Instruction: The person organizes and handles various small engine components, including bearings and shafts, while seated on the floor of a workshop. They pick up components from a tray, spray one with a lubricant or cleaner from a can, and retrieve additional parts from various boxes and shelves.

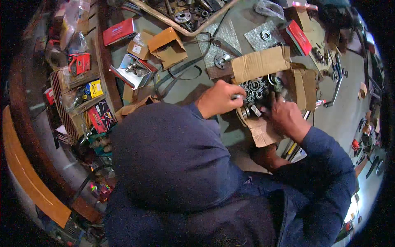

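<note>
An open cardboard box point(261, 64) with its flaps spread holds several ball bearings point(256, 85) and other metal parts. At the box's left edge my left hand point(221, 98) is closed, with a small shiny metal part point(237, 97) showing at its fingertips; its exact kind is unclear. My right hand point(286, 116) reaches over the near right side into the box. Its fingers are dark and blurred among the parts, so whether they grip anything is not visible. Under the near flap a bare foot point(267, 157) is partly seen.
A tray point(201, 29) of metal parts stands at the far side. Left of the box lie a black strap point(181, 66), small cartons point(168, 47) and a red box point(119, 31). Another red box point(298, 38) and a long-handled tool point(338, 82) lie right, with a flanged hub point(221, 60) on bubble wrap.
</note>
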`<state>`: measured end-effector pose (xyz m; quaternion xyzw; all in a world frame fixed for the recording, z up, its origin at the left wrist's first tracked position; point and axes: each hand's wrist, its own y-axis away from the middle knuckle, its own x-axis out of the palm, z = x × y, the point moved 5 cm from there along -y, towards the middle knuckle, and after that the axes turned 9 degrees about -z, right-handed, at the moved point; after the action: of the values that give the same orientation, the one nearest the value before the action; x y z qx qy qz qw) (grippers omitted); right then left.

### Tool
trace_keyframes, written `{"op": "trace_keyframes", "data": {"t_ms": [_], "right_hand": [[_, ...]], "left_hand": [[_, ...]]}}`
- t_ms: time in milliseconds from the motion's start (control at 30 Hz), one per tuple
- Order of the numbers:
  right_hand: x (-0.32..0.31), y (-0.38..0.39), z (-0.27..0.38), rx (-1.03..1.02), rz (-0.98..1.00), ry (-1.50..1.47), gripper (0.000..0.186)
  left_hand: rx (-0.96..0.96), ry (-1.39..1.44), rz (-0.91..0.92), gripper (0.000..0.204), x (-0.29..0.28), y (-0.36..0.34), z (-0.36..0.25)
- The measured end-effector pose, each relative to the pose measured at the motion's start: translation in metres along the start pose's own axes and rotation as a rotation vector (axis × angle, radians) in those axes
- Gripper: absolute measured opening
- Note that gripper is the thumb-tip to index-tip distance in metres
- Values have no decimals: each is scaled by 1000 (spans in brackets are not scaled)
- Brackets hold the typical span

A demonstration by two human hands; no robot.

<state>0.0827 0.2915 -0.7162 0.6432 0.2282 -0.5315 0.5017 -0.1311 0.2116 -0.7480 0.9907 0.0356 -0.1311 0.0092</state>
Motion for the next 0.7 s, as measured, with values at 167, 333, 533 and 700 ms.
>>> {"op": "trace_keyframes", "data": {"t_ms": [167, 333, 533, 700], "right_hand": [[28, -10, -14, -169, 145, 33, 52], [31, -16, -17, -156, 61, -180, 55], [21, -20, -14, -26, 186, -162, 58], [19, -24, -12, -73, 91, -121, 58]], "left_hand": [[-105, -41, 55, 20, 5, 3, 8], [-255, 345, -33, 24, -29, 17, 36], [-672, 521, -736, 36, -121, 37, 83], [-342, -833, -694, 40, -160, 5, 69]]}}
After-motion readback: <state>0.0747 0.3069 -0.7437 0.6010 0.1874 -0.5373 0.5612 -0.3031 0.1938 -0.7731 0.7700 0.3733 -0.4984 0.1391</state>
